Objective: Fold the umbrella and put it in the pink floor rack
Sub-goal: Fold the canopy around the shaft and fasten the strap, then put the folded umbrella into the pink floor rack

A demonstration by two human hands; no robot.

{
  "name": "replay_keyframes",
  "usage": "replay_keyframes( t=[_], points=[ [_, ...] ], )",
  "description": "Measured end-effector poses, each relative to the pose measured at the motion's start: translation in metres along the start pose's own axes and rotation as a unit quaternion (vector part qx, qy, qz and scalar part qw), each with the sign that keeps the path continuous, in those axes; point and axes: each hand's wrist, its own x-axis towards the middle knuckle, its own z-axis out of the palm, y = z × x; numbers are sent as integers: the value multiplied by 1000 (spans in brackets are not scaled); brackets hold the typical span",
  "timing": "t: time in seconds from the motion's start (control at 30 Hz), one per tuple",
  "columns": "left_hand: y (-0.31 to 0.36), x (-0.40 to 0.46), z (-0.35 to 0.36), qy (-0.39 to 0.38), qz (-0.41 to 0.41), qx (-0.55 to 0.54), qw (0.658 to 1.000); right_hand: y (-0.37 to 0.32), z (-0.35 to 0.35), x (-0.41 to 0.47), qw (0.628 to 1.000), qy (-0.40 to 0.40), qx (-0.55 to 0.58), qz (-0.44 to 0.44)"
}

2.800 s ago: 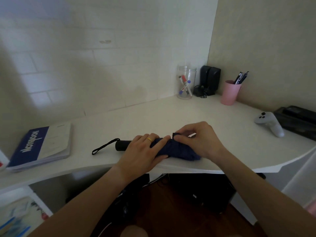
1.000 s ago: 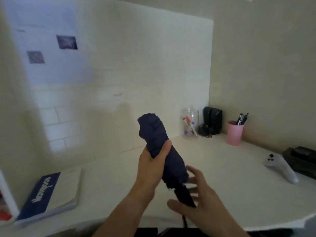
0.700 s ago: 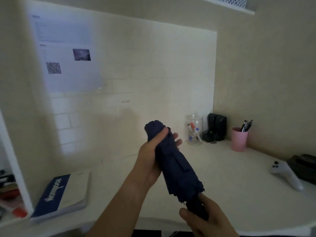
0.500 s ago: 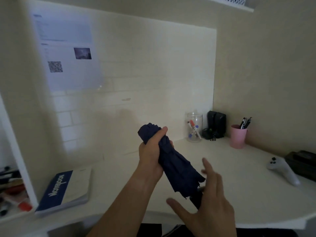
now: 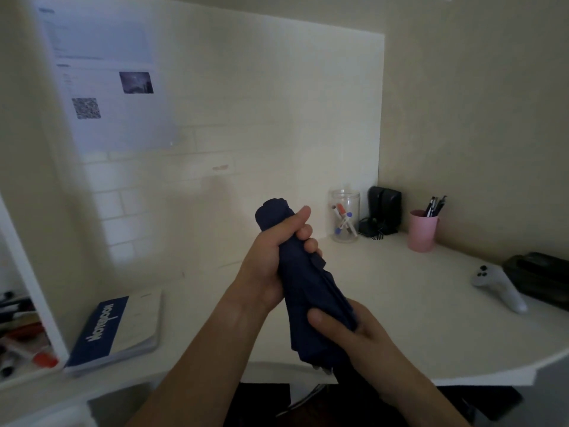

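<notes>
The dark blue umbrella [image 5: 311, 291] is already folded up small, with its cloth bunched in a tight roll. It is held up in the air over the near edge of the white desk [image 5: 415, 306], tilted, with its top end up and far and its handle end down and near. So the folding part looks almost done. Maybe the cloth still needs a little tidy or a strap put round it; I cannot tell if a strap is done up. The pink floor rack is not in view, so putting the umbrella away is still left to do.

The left hand [image 5: 271, 260] grips the top part of the umbrella. Its fingers [image 5: 304, 234] are curled tight round the cloth and the thumb lies across the top. The right hand [image 5: 354, 331] holds the lower part, near the loose edge of the cloth. Its thumb presses on the front and the other fingers wrap round the back, mostly hidden.
</notes>
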Motion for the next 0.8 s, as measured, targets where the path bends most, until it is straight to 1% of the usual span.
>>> replay_keyframes(
  t=[0.03, 0.07, 0.1, 0.13, 0.17, 0.2, 0.23, 0.27, 0.33, 0.37, 0.43, 0.5, 0.53, 0.57, 0.6, 0.63, 0.67, 0.7, 0.73, 0.77, 0.8],
  points=[
    [-2, 4, -1, 36, 4, 10, 999, 5, -2, -1, 997, 6, -76, 0],
    [-2, 8, -3, 74, 14, 14, 997, 9, -4, -3, 983, 31, -182, 6],
    [0, 12, -5, 111, 29, 13, 993, 14, -5, -4, 950, 65, -305, 10],
    [2, 14, -7, 141, 47, 7, 989, 20, -7, -6, 906, 99, -411, 7],
    [3, 16, -9, 160, 65, 0, 985, 23, -6, -7, 874, 128, -470, 3],
    [2, 15, -7, 166, 81, -2, 983, 26, -6, -7, 866, 156, -475, -6],
    [-2, 13, -4, 163, 93, 9, 982, 29, -7, -5, 875, 176, -451, -18],
    [-10, 10, -1, 148, 97, 28, 984, 33, -7, -1, 891, 196, -408, -27],
    [-31, -2, 4, 106, 61, 66, 990, 32, -8, 5, 912, 211, -350, -33],
    [-39, -7, 5, 84, 38, 74, 993, 28, -9, 7, 923, 202, -327, -26],
    [-46, -7, -2, 65, 14, 87, 994, 20, -12, 6, 952, 153, -265, 2],
    [-46, -1, -7, 98, 15, 106, 989, 19, -17, 1, 969, 103, -220, 33],
    [-48, 4, -9, 130, 18, 103, 986, 22, -19, -2, 970, 107, -214, 37],
    [-50, 9, -11, 164, 23, 90, 982, 26, -19, -3, 963, 129, -233, 30],
    [-52, 12, -12, 188, 26, 68, 979, 29, -19, -5, 948, 154, -278, 15],
    [-54, 12, -12, 188, 29, 46, 981, 31, -18, -6, 932, 169, -320, -1],
    [-57, 10, -13, 159, 25, 26, 987, 32, -18, -7, 927, 165, -335, -6],
    [-60, 5, -13, 109, 11, 8, 994, 30, -20, -7, 941, 149, -304, 2],
    [-63, 1, -14, 56, -15, -18, 998, 24, -23, -7, 968, 121, -217, 34],
    [-66, -4, -13, 18, -46, -47, 998, 21, -28, -6, 988, 78, -100, 83],
    [-71, -6, -14, 3, -70, -57, 996, 16, -33, -7, 991, 38, -12, 125]
  ],
)
